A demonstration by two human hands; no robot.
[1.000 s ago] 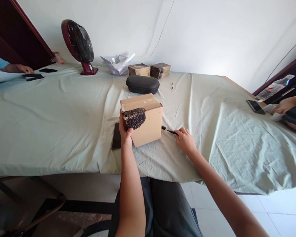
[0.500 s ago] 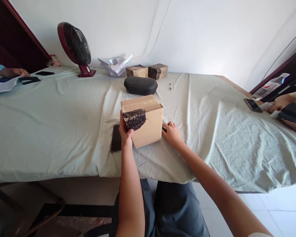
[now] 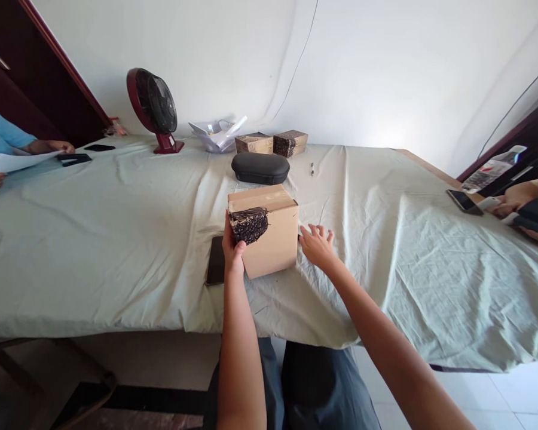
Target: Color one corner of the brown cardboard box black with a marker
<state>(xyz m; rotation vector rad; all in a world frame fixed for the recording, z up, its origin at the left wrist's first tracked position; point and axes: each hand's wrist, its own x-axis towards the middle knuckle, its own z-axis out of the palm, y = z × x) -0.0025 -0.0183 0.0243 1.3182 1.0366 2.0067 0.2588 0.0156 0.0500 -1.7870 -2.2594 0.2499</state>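
A brown cardboard box (image 3: pixel 271 239) with a black scribbled patch on its near left corner stands on the cloth-covered table (image 3: pixel 116 227). My left hand (image 3: pixel 232 249) grips the box's left corner, thumb on the front face. My right hand (image 3: pixel 316 245) hovers just right of the box with fingers spread, holding nothing. A dark flat phone-like slab (image 3: pixel 216 268) lies left of the box, partly behind my left wrist. Only the tip of a black pen shows between the box and my right hand.
Behind the box lie a black oval case (image 3: pixel 260 167), two small boxes (image 3: pixel 271 143), a white bag (image 3: pixel 215 134) and a red fan (image 3: pixel 155 110). A person in blue holds paper (image 3: pixel 20 161) at far left. Another person's hands and a phone (image 3: pixel 464 202) are at right.
My right hand came from the pen to the box's right side, then opened its fingers beside it. My left hand stayed on the box. The view shifted slightly.
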